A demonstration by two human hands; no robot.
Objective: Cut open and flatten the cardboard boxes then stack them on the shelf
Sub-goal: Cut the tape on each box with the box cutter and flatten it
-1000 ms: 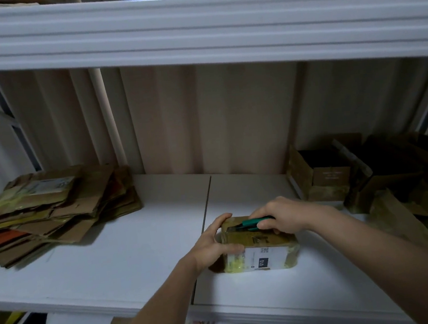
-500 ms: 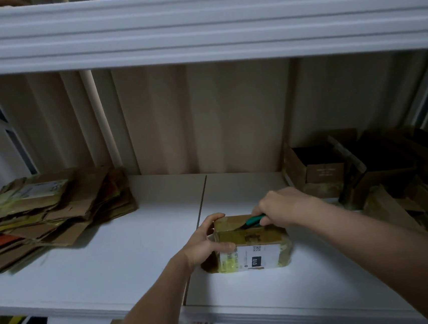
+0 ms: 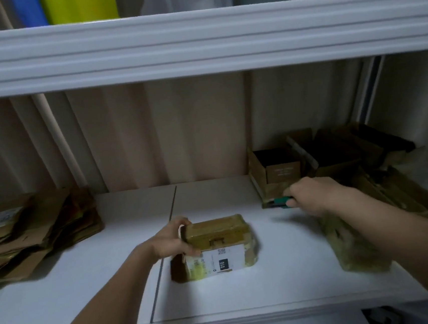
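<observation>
Cardboard box on the shelf, cutter off to the side

Box (image 3: 219, 242) sits mid-shelf (image 3: 89, 291), my left hand (image 3: 172, 240) curled round its left end. Right hand (image 3: 313, 195) grips the green cutter (image 3: 281, 202) well right of it, by the open boxes (image 3: 276, 171).

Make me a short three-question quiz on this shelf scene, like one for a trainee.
1. True or false: the right hand rests on the small taped box.
2. Which hand grips the box? A) left B) right C) neither
3. Fill in: the flattened cardboard stack lies at the shelf's ____ end.

Key: 1. False; it holds the green cutter away from the box. 2. A, the left hand. 3. Left.
</observation>
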